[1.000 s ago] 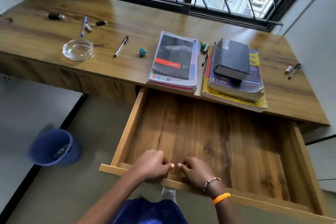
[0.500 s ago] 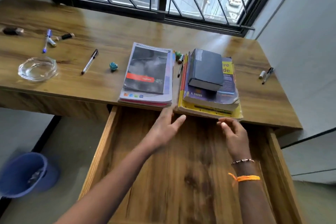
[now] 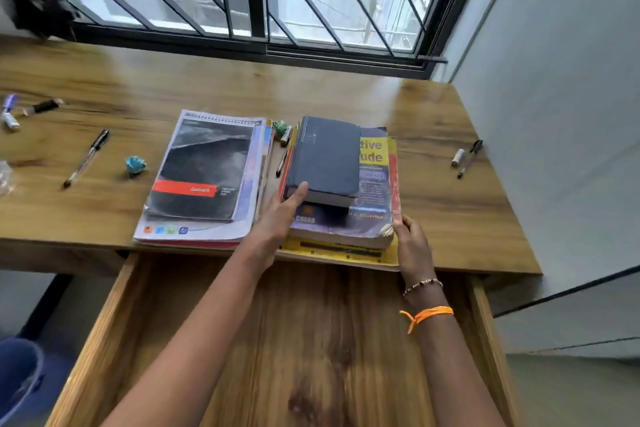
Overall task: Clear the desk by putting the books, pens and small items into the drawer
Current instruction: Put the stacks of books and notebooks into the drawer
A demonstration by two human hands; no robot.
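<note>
A stack of books lies at the desk's front edge: a dark blue book (image 3: 327,156) on a purple and yellow book (image 3: 375,184) on a yellow one (image 3: 339,253). My left hand (image 3: 277,218) holds the stack's left side, thumb on the dark blue book's near corner, fingers hidden. My right hand (image 3: 414,246) grips the stack's near right corner. Below them the wooden drawer (image 3: 311,340) stands pulled out with nothing in it. A spiral notebook pile (image 3: 204,173) lies to the left. A black pen (image 3: 284,156) and a green item (image 3: 280,126) sit between the piles.
On the desk left of the notebooks lie a teal item (image 3: 135,165), a pen (image 3: 86,158), markers (image 3: 43,107) and a glass dish (image 3: 4,177) at the frame edge. Two markers (image 3: 465,156) lie at the right by the wall. A blue bin (image 3: 17,378) stands on the floor.
Both hands left the drawer's front edge, crossed over the open drawer and took hold of the right book stack. The view moved closer to the desk.
</note>
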